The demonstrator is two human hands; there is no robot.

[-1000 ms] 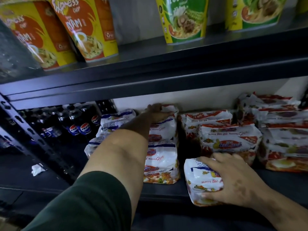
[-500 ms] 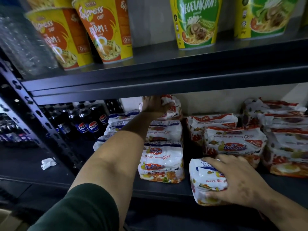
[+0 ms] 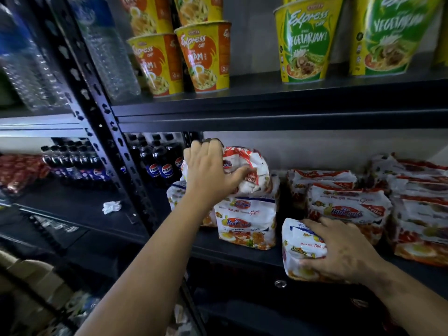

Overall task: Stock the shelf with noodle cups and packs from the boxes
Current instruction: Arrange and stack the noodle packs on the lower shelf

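Observation:
My left hand (image 3: pixel 210 169) grips a red-and-white noodle pack (image 3: pixel 249 169) and holds it above a stack of blue-and-white noodle packs (image 3: pixel 246 221) on the dark lower shelf (image 3: pixel 242 255). My right hand (image 3: pixel 344 251) lies over another blue-and-white noodle pack (image 3: pixel 297 248) standing at the shelf's front edge, fingers curled round its top and side. Red-and-white packs (image 3: pixel 344 204) are piled to the right. On the upper shelf (image 3: pixel 266 93) stand orange-yellow noodle cups (image 3: pixel 206 57) and green vegetarian cups (image 3: pixel 303 44).
A black perforated upright (image 3: pixel 97 112) divides the shelving. Left of it stand Pepsi bottles (image 3: pixel 160 163), water bottles (image 3: pixel 106 44) above, and a crumpled white scrap (image 3: pixel 111 206). Cardboard boxes (image 3: pixel 31 282) sit on the floor at lower left.
My left hand has lifted the red-and-white pack up off the rear of the stack and drawn it toward me. The view has tilted upward. My right hand stays on its pack.

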